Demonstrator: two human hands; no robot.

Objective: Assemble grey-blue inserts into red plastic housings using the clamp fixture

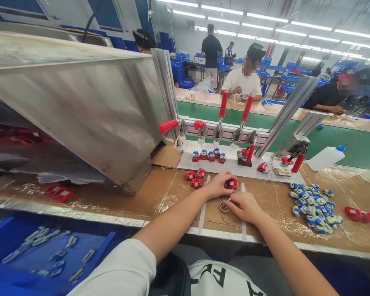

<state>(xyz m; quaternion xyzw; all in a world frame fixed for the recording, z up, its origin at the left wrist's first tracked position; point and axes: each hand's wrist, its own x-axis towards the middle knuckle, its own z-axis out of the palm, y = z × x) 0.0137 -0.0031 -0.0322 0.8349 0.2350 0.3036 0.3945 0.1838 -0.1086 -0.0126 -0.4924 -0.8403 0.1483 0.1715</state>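
My left hand (218, 186) is closed around a small red plastic part (232, 184) with a pale centre, low over the bench. Just nearer to me, my right hand (246, 206) is closed, thumb and fingers together at a thin pale stick-like thing (229, 200), too small to make out well. Beside those fingertips a small round ring-like container (224, 206) stands on the brown bench top. Left of my left hand lie several red parts (197, 182). Behind them, several red-and-blue pieces (211, 156) sit in a group on the white fixture base.
Toggle clamps with red handles (223, 105) line a metal rail. A clamp (298, 163) and white bottle (327, 158) stand right, near a blue-and-grey parts heap (316, 207). A large metal box (80, 111) and blue bin (106, 246) are left. Co-workers sit opposite.
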